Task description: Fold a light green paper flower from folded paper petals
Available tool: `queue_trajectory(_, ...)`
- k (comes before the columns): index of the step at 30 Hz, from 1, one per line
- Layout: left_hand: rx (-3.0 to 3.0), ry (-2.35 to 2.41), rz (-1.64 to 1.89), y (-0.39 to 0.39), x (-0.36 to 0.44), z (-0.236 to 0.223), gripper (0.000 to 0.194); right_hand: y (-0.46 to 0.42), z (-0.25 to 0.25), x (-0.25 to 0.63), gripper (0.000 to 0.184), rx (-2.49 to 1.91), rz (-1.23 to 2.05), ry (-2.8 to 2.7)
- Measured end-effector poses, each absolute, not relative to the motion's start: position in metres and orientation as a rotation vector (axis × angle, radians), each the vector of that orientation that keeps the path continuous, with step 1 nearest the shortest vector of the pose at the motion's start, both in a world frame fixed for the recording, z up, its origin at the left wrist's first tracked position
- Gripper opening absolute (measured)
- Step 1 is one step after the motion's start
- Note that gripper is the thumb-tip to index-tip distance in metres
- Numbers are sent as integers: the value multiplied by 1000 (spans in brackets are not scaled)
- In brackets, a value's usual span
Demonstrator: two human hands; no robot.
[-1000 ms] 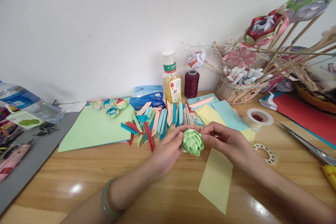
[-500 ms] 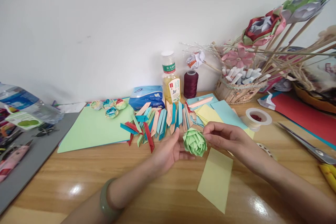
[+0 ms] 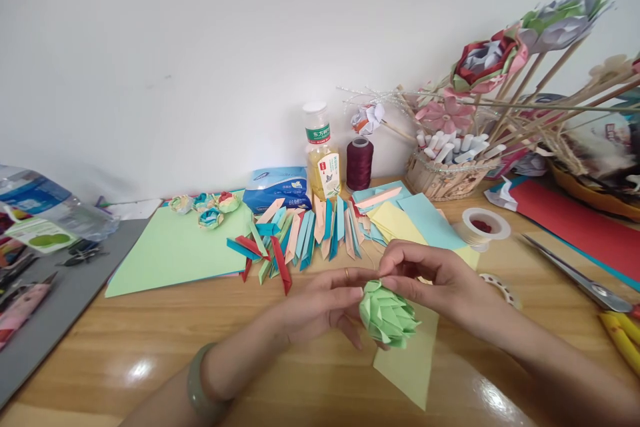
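Observation:
A light-green folded paper flower (image 3: 389, 317) with many pointed petals is held up off the table, tilted to the right. The thumb and fingertips of my right hand (image 3: 434, 275) pinch it at its upper edge. My left hand (image 3: 325, 307) holds its left side, thumb tip against the petals, with some fingers behind and below it partly hidden. Under the flower lies a pale yellow sheet of paper (image 3: 415, 373). Just beyond my hands, folded paper strips (image 3: 305, 240) in blue, peach, red and green are heaped together.
Small paper flowers (image 3: 210, 217) rest on light-green sheets (image 3: 170, 253). A tissue pack (image 3: 277, 188), a drink bottle (image 3: 323, 160) and a maroon thread cone (image 3: 359, 165) stand by the wall. At right are a marker basket (image 3: 445, 177), a ribbon spool (image 3: 483, 227) and scissors (image 3: 575, 273).
The flower has turned from facing me to tipping rightward, and it sits slightly lower and nearer. My left hand's fingers, opened behind it before, have come up against its side.

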State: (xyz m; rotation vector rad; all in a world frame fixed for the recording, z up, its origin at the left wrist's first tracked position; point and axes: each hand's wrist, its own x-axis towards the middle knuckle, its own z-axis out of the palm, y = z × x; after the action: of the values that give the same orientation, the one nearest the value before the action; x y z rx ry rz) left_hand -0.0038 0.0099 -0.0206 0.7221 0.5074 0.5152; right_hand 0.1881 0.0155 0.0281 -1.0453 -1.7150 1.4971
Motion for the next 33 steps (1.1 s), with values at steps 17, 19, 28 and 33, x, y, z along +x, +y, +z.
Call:
queue_trajectory(17,1092,785,1016,8,4,-22,53,3,19,183,13,-1184,781,-1952)
queue_trajectory(19,1147,798,1067,8,4,-22,53,4,19,182,13,-1206,819,-1938)
queue_trajectory(28,1271,916,1065,4,5,-18,49,7,22,183,16,-1233,1095,-1863)
queue_trajectory(33,1320,949,1058,3,6,-19,48,4,20,181,14,-1243,917,-1930)
